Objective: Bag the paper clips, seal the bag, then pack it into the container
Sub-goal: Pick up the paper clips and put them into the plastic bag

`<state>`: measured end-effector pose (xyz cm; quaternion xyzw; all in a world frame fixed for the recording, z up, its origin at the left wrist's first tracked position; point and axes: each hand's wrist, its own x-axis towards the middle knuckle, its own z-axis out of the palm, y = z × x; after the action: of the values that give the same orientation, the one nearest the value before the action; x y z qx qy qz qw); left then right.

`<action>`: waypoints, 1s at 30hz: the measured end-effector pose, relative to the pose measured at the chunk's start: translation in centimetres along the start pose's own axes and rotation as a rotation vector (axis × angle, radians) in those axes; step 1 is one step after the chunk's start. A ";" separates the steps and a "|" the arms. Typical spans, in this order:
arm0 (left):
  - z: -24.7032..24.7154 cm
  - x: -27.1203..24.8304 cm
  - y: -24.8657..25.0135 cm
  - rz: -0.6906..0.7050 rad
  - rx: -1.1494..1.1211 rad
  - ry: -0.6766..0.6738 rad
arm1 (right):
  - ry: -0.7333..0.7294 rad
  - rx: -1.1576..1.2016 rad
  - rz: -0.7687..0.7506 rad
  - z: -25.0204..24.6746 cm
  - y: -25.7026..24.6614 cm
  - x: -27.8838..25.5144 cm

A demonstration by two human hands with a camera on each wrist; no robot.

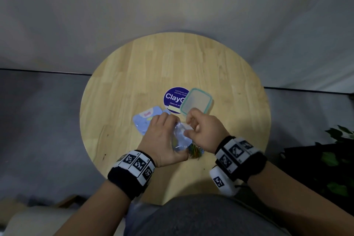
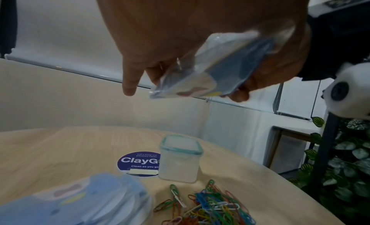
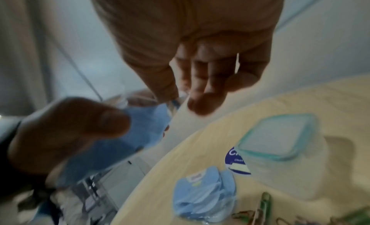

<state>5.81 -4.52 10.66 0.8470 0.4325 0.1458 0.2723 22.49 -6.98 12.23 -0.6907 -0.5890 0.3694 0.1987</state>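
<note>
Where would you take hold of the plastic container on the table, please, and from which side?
Take the container by its side walls just under the teal-rimmed lid, coming from above. It stands upright with the lid on, and the top looks unobstructed; the paper clips lie on its near side.

Right wrist view blurred; paper clips (image 1: 195,152) mostly hidden under hands; sticker (image 1: 175,97) text partly covered by container (image 1: 197,101).

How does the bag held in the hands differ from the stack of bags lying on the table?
The held bag is single and lifted above the table, gripped by the left hand and pinched by the right hand; the stack of bags lies flat and untouched. Both are blue with a pale label.
</note>
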 end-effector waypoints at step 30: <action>4.0 -5.4 -5.6 -0.433 0.011 -0.031 | -0.356 -0.544 0.046 7.0 9.9 2.3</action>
<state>0.93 -7.60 4.08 0.7379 0.6010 0.0684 0.2992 23.96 -8.15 0.06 -0.6564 -0.6757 0.3179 -0.1075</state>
